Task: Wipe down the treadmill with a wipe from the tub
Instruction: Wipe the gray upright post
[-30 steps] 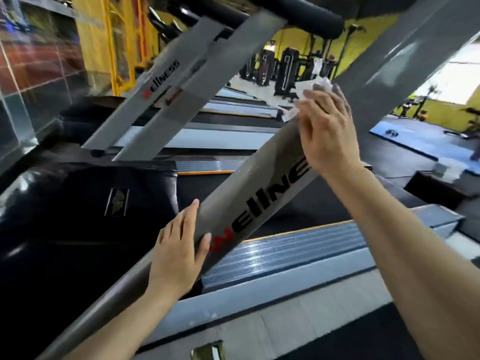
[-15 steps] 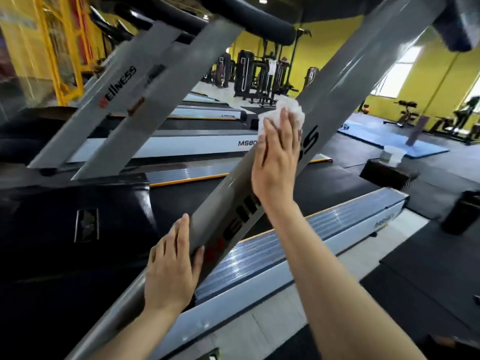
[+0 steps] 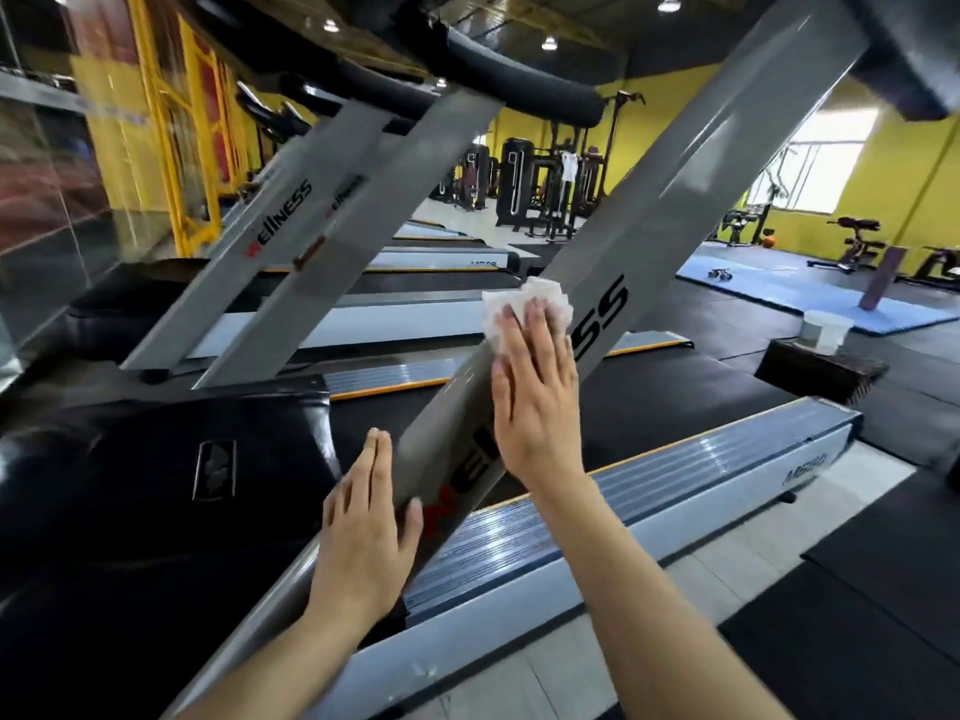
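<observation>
Grey-painted metal upright of the treadmill (image 3: 670, 200) slants across the view, black "WELLNESS" lettering along its face with a red first letter. Right hand (image 3: 537, 402) lies flat on that face, fingers straight and together, pressing a crumpled white wipe (image 3: 524, 306) against the metal; the wipe bunches out past the fingertips and toward the upright's left edge, just short of the "SS" letters. Left hand (image 3: 363, 532) sits lower on the same upright, below the right wrist, fingers straight along the upright's left edge, thumb laid on the face just beside the red letter; nothing grasped. Black motor cover (image 3: 156, 475) lies left of the left fingers. Ribbed grey side rail (image 3: 675, 491) runs under the right forearm. White tub (image 3: 826, 330) stands on a dark box (image 3: 821, 371), well right of the right fingers.
</observation>
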### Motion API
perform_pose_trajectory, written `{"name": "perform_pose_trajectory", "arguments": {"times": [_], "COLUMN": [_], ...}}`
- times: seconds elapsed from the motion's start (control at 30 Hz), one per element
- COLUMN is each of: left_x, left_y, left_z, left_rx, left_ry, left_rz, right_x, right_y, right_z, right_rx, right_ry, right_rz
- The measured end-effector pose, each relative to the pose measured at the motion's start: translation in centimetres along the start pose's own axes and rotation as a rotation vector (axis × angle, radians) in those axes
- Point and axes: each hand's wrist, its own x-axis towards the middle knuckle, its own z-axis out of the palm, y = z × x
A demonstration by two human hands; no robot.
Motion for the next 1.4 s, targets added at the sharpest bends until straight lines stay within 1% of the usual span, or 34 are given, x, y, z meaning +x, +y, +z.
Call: {"name": "perform_pose_trajectory", "arguments": {"times": [0.07,0.13,0.2,0.23,0.27,0.33,0.4,0.47,0.5,0.57,0.63,0.67,0.7,0.77,0.83,0.93,1.0,1.03,1.07,1.13,1.17,1.27,1.33,1.4], "left_x": [2.2,5.2,7.6,8.4,8.9,9.0,8.8,8.6,8.5,8.5,8.6,8.6,8.6,8.5,8.2,7.8,7.7,7.7,7.7,7.7,7.7,7.7,7.8,7.9], "left_y": [1.6,3.4,4.6,5.0,5.2,5.7,6.4,6.5,6.4,5.9,5.4,5.3,5.1,4.8,4.7,4.8,4.9,4.9,4.9,4.6,4.5,4.4,4.3,4.1], "left_z": [-0.2,-0.5,-1.0,-1.2,-1.2,-0.6,0.3,0.9,1.1,1.3,1.4,1.3,1.1,0.6,0.2,0.3,0.6,0.7,0.7,0.8,0.8,0.8,0.9,0.9], "left_rx": [-0.04,-0.084,-0.125,-0.144,-0.152,-0.121,-0.08,-0.032,0.005,0.062,0.082,0.092,0.096,0.088,0.085,0.095,0.125,0.135,0.138,0.134,0.126,0.089,0.076,0.064], "left_ry": [0.0,0.006,-0.002,-0.006,-0.008,0.011,0.042,0.07,0.08,0.076,0.061,0.061,0.061,0.053,0.064,0.077,0.089,0.089,0.087,0.086,0.089,0.092,0.086,0.077], "left_rz": [0.098,0.207,0.226,0.236,0.257,0.303,0.282,0.248,0.255,0.282,0.297,0.313,0.33,0.358,0.358,0.327,0.32,0.319,0.317,0.323,0.325,0.335,0.35,0.354], "right_x": [-1.5,-5.1,-8.4,-8.7,-7.9,-3.8,2.9,9.1,11.0,11.6,7.8,4.6,1.1,-3.8,-3.5,3.8,8.7,9.8,9.7,6.1,3.0,-6.1,-6.7,-3.3], "right_y": [-1.7,-3.9,-4.2,-3.4,-2.0,1.2,5.1,8.9,10.2,10.6,7.8,5.6,3.4,1.1,2.4,7.0,9.7,10.2,10.1,7.5,5.5,1.3,1.9,3.5], "right_z": [1.0,2.0,2.4,2.5,2.5,2.0,0.5,-1.6,-2.4,-2.3,-1.0,-0.4,0.3,0.7,0.7,-0.5,-1.7,-2.0,-1.7,-0.7,-0.2,1.4,1.7,0.9], "right_rx": [0.132,0.257,0.332,0.328,0.311,0.272,0.263,0.273,0.275,0.296,0.316,0.319,0.323,0.311,0.272,0.255,0.247,0.238,0.24,0.266,0.274,0.242,0.196,0.164], "right_ry": [0.024,0.0,-0.037,-0.052,-0.056,-0.01,0.086,0.103,0.093,0.106,0.147,0.123,0.063,-0.058,-0.08,0.065,0.093,0.089,0.088,0.087,0.055,-0.128,-0.144,-0.094], "right_rz": [0.118,0.186,0.219,0.232,0.246,0.322,0.448,0.566,0.593,0.575,0.473,0.414,0.368,0.328,0.318,0.396,0.489,0.502,0.492,0.432,0.395,0.315,0.29,0.297]}}
